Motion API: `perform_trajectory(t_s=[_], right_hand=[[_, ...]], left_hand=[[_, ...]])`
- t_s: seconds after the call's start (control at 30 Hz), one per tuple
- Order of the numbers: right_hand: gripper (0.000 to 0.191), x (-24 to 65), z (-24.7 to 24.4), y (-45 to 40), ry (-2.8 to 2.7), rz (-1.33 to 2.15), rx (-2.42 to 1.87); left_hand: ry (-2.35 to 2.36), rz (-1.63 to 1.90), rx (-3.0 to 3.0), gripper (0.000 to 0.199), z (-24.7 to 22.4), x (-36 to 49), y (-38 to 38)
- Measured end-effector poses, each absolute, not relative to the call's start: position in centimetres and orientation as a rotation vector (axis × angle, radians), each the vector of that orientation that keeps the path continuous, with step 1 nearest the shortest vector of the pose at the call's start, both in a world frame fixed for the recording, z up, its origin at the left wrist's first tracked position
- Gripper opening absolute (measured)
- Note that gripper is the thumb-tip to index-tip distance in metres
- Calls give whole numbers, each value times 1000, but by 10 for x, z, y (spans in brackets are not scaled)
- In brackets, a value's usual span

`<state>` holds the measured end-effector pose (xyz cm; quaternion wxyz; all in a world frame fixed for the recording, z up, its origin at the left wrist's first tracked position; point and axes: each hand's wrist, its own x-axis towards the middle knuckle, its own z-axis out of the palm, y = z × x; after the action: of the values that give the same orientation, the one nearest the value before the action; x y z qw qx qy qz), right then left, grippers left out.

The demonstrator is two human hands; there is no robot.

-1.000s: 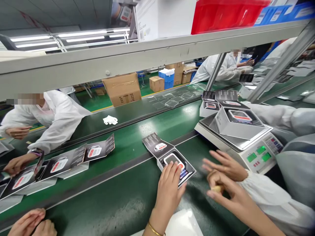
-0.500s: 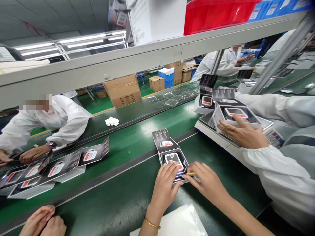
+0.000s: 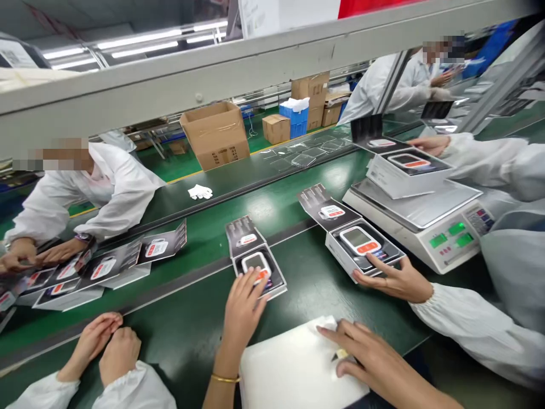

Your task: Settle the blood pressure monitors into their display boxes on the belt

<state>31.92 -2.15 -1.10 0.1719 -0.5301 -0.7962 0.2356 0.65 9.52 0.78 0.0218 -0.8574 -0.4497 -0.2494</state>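
Note:
My left hand, with a gold bangle at the wrist, rests spread on an open box that holds a white and orange device. The box lid lies folded back behind it. My right hand is over the right side of a white stack of sheets or bags. Between its thumb and fingers is a small yellowish item with a dark tip, too small to name surely.
A co-worker's hand touches another open box at right. A scale bears more boxes. Opened boxes stand at left, near another person's clasped hands. A shelf beam crosses above.
The box and my left hand have shifted left. My right hand has left the box and moved down to the white stack. A co-worker's box now stands beside the scale.

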Motion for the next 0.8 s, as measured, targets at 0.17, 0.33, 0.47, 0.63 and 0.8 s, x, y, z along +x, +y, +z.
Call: perform_trajectory(t_s=[0.17, 0.33, 0.47, 0.63, 0.8], right_hand=[[54, 312, -46, -39, -2322, 630, -1579], [44, 308, -37, -23, -2140, 820, -1616], [25, 309, -26, -3, -1944, 1124, -1656], [28, 306, -22, 13, -1922, 1127, -1591], [48, 333, -39, -17, -1709, 953, -1642]], left_hand=[[-1766, -845, -2473, 39, 26, -59, 66], [-1765, -877, -2482, 47, 39, -57, 32], [-1627, -849, -2666, 49, 30, -16, -2], [-1247, -731, -3003, 39, -1, 42, -46], [-1062, -395, -3280, 64, -36, 49, -55]])
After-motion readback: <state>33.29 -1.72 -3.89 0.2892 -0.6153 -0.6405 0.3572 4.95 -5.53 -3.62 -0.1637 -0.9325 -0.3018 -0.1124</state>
